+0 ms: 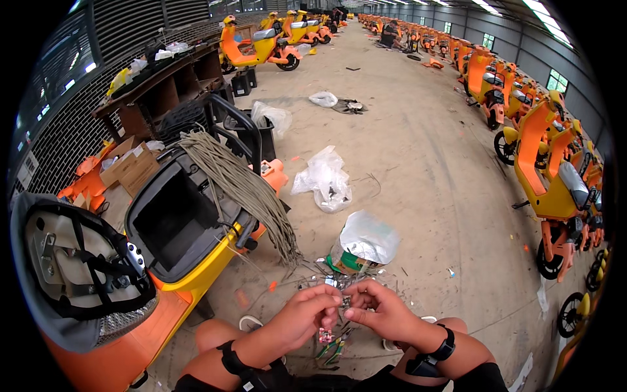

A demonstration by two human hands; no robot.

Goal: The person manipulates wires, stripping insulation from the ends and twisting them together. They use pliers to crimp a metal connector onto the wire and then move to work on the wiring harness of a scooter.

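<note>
My left hand (312, 315) is closed, its thumb and fingers pinched together. Just under its fingertips shows a small pink-red part (325, 335), which looks held by the lower fingers. Facing it, my right hand (379, 307) is closed too, thumb and forefinger pinching at a tiny dark metallic piece (345, 302) in the narrow gap between the hands. Its exact kind is too small to tell. Below the hands, pliers with green handles (334, 351) lie on the floor. Beyond them stands an open bag (363, 245), silvery inside and green outside, amid scattered wire scraps.
On the left is an orange-and-yellow scooter (202, 285) with its seat (78, 274) tipped up, an open black storage box (173, 222) and a bundle of grey-green cables (245, 186). Clear plastic bags (324, 179) lie ahead. Rows of scooters (555, 176) line the right.
</note>
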